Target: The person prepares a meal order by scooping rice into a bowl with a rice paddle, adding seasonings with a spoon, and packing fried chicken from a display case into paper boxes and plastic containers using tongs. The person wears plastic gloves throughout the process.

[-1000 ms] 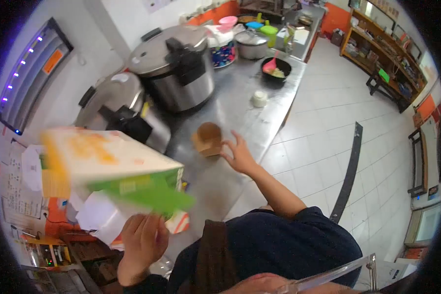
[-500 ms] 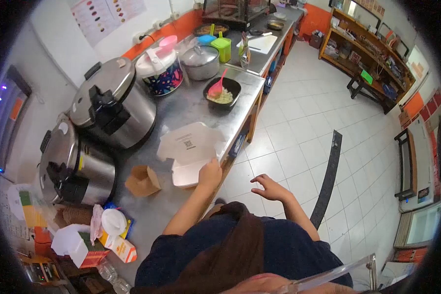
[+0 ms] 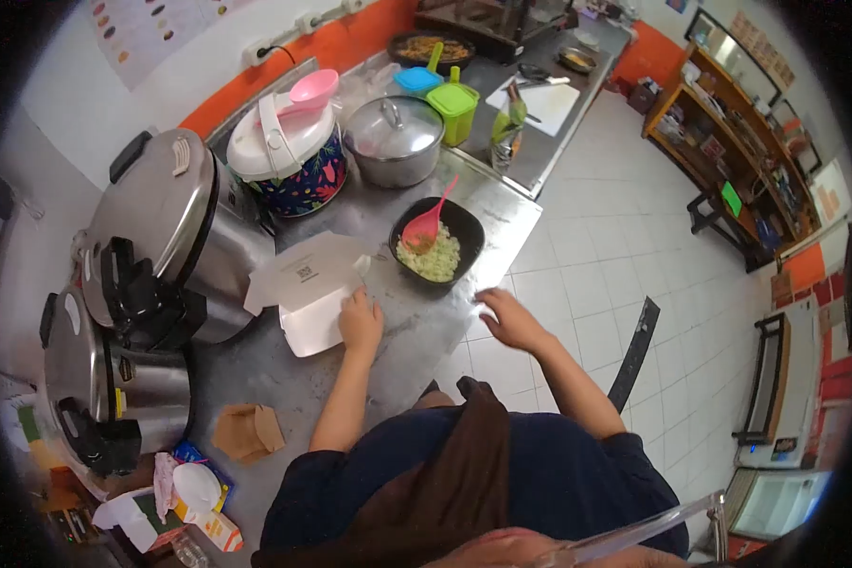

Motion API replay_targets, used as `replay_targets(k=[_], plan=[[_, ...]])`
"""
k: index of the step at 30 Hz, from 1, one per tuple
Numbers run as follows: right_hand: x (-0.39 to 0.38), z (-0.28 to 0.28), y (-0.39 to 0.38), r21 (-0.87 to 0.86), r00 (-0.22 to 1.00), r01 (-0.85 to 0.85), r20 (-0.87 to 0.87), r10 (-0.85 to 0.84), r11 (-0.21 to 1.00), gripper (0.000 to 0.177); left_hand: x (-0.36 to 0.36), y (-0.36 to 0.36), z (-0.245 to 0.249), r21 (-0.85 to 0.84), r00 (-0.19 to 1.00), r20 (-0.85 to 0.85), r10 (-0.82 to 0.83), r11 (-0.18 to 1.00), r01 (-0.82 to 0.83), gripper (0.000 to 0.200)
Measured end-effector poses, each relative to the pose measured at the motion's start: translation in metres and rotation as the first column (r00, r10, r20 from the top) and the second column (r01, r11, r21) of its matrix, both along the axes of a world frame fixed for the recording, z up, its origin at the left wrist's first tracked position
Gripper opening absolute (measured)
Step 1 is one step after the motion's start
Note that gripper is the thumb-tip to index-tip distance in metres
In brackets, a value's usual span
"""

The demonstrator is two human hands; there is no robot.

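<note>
An open white paper takeaway box point(image 3: 314, 320) stands on the steel counter, its lid folded back and a printed code on the lid's inner side. My left hand point(image 3: 361, 325) is closed on the box's right-hand wall; part of its grip is hidden. To the right is a black bowl point(image 3: 461, 227) with chopped pale food point(image 3: 430, 262) and a pink spoon point(image 3: 423, 227) resting in it. My right hand point(image 3: 509, 320) hovers past the counter's edge, close to the bowl but apart from it, fingers loosely bent and holding nothing.
Two large steel cookers point(image 3: 166, 208) line the left side. A patterned container point(image 3: 303, 180), a lidded pot point(image 3: 395, 142) and a green tub point(image 3: 456, 109) stand at the back. A brown paper box point(image 3: 247, 433) sits near me. Beyond are a cutting board point(image 3: 540, 101) and wooden shelf point(image 3: 729, 123).
My view has shifted towards the counter. The white box has slid away from the brown box with my left hand on it. My right hand has come nearer the black bowl.
</note>
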State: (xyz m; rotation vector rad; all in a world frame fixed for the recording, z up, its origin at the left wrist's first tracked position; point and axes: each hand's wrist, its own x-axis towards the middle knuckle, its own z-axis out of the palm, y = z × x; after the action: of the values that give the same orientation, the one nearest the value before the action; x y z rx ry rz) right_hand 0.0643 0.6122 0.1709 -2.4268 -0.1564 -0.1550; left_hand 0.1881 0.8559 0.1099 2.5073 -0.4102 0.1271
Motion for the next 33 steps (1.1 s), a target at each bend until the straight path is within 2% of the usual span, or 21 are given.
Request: replay_targets(k=[2, 4, 6, 8, 9, 10, 11, 12, 13, 14, 16, 18, 19, 22, 23, 24, 26, 28, 30, 32, 33], plan=[[0.055, 0.007, -0.009, -0.155, 0.997, 0.046, 0.065, -0.037, 0.987, 0.034, 0.009, -0.007, 0.026, 0.149, 0.963, 0.254, 0.091, 0.98, -0.132, 0.038], [0.109, 0.007, -0.017, -0.536, 0.984, 0.111, 0.18, -0.015, 0.837, 0.04, 0.008, -0.02, 0.029, 0.041, 0.961, 0.234, 0.146, 0.986, -0.16, 0.043], [0.158, 0.001, -0.029, -0.697, 0.946, 0.135, 0.302, 0.118, 0.704, 0.034, 0.003, -0.041, 0.025, -0.118, 0.963, 0.264, 0.047, 0.993, -0.016, 0.047], [0.198, -0.009, -0.043, -0.748, 0.938, 0.034, 0.252, 0.236, 0.663, 0.031, -0.01, -0.07, 0.02, -0.325, 1.0, -0.005, 0.025, 0.945, -0.025, 0.048], [0.213, -0.013, -0.047, -0.793, 0.925, -0.045, 0.197, 0.326, 0.607, 0.028, -0.009, -0.084, 0.017, -0.325, 0.998, -0.011, 0.054, 0.944, -0.055, 0.048], [0.221, -0.003, -0.045, -0.794, 0.916, -0.068, 0.19, 0.354, 0.604, 0.028, -0.004, -0.096, 0.011, -0.512, 0.902, -0.424, 0.085, 0.799, -0.316, 0.048], [0.225, 0.007, -0.044, -0.834, 0.934, -0.24, -0.059, 0.352, 0.496, 0.023, -0.002, -0.103, 0.005, -0.541, 0.657, -0.754, -0.02, 0.587, -0.602, 0.048], [0.229, 0.016, -0.043, -0.83, 0.9, -0.41, -0.299, 0.317, 0.379, 0.018, 0.001, -0.106, -0.008, -0.539, 0.652, -0.759, -0.006, 0.567, -0.623, 0.048], [0.229, 0.017, -0.05, -0.832, 0.872, -0.361, -0.14, 0.469, 0.422, 0.016, 0.006, -0.107, -0.018, -0.588, 0.607, -0.781, -0.144, 0.497, -0.638, 0.047], [0.226, 0.017, -0.052, -0.834, 0.857, -0.375, -0.146, 0.494, 0.404, 0.016, 0.009, -0.108, -0.028, -0.629, 0.565, -0.775, -0.283, 0.419, -0.655, 0.047], [0.207, 0.033, -0.051, -0.572, 0.98, -0.187, -0.166, 0.111, 0.798, 0.017, 0.008, -0.11, -0.016, -0.596, 0.537, -0.801, -0.264, 0.423, -0.682, 0.047], [0.194, 0.041, -0.057, -0.743, 0.92, -0.39, -0.29, 0.263, 0.544, 0.015, 0.006, -0.109, -0.003, -0.554, 0.501, -0.83, -0.243, 0.448, -0.701, 0.048], [0.186, 0.038, -0.052, -0.802, 0.936, -0.346, -0.263, 0.232, 0.487, 0.014, 0.004, -0.108, 0.003, -0.568, 0.489, -0.823, -0.29, 0.429, -0.702, 0.048], [0.181, 0.018, -0.041, -0.859, 0.962, -0.23, -0.129, 0.241, 0.457, 0.016, -0.001, -0.106, 0.01, -0.592, 0.481, -0.803, -0.351, 0.391, -0.705, 0.05], [0.179, 0.012, -0.028, -0.857, 0.99, -0.125, -0.076, 0.117, 0.5, 0.011, -0.004, -0.105, 0.01, -0.606, 0.484, -0.791, -0.374, 0.372, -0.703, 0.052], [0.177, 0.012, -0.023, -0.855, 0.989, -0.129, -0.076, 0.124, 0.503, 0.011, -0.005, -0.103, 0.01, -0.604, 0.486, -0.793, -0.368, 0.37, -0.706, 0.052], [0.173, 0.013, -0.017, -0.797, 0.935, -0.29, -0.117, 0.336, 0.53, 0.011, -0.004, -0.096, 0.006, -0.646, 0.5, -0.754, -0.426, 0.347, -0.679, 0.052], [0.159, 0.005, -0.017, -0.796, 0.913, -0.325, -0.124, 0.389, 0.51, 0.013, -0.005, -0.091, -0.005, -0.655, 0.502, -0.749, -0.433, 0.371, -0.658, 0.05], [0.144, 0.005, -0.025, -0.808, 0.793, -0.366, -0.011, 0.609, 0.462, 0.029, -0.009, -0.089, -0.014, -0.726, 0.58, -0.681, -0.447, 0.304, -0.617, 0.048], [0.136, 0.003, -0.041, -0.785, 0.766, -0.37, 0.044, 0.641, 0.497, 0.035, -0.014, -0.087, -0.016, -0.732, 0.6, -0.674, -0.43, 0.284, -0.619, 0.048], [0.135, 0.005, -0.048, -0.801, 0.758, -0.397, -0.009, 0.653, 0.449, 0.037, -0.016, -0.086, -0.015, -0.735, 0.614, -0.671, -0.417, 0.266, -0.623, 0.048]])
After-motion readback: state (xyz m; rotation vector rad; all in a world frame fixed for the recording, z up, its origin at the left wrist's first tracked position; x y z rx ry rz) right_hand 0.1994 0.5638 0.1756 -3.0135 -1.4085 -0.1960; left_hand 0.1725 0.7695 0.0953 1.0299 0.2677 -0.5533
